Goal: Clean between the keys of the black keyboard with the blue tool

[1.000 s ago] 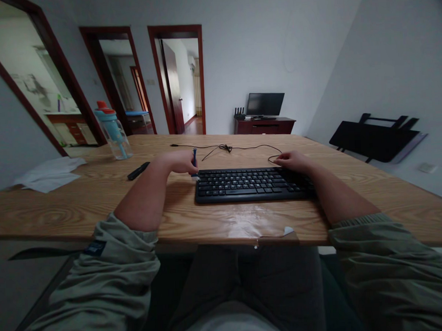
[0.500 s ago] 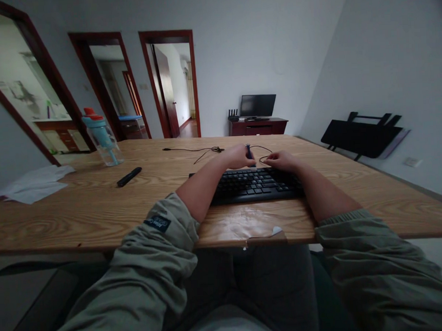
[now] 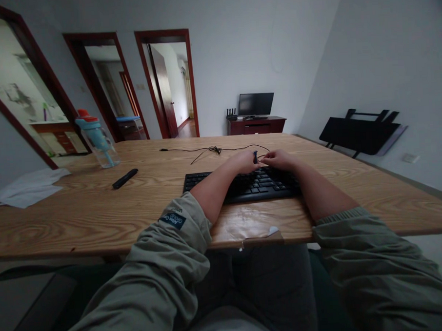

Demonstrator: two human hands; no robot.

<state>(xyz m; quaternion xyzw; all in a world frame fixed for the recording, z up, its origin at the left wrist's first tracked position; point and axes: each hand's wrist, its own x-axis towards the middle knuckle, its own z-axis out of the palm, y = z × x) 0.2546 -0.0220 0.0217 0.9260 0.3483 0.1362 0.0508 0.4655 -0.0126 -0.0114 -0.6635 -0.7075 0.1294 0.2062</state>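
Observation:
A black keyboard point(image 3: 244, 185) lies on the wooden table point(image 3: 98, 210) in front of me. My left hand point(image 3: 244, 162) is closed around a small blue tool point(image 3: 255, 157), held upright over the keyboard's far edge. My right hand point(image 3: 279, 159) sits right beside it with fingers pinched at the thin black cable point(image 3: 220, 149), which runs off to the left across the table. The two hands nearly touch above the keyboard's back right part. My left forearm crosses over the keyboard.
A black marker-like stick point(image 3: 125, 178) and a clear bottle with a blue and red lid point(image 3: 94, 139) stand at the left. White paper point(image 3: 26, 187) lies at the far left edge. A folded black table point(image 3: 358, 132) leans on the right wall.
My left hand carried the blue tool from the keyboard's left end rightward to meet my right hand. The view shifted slightly as my head turned.

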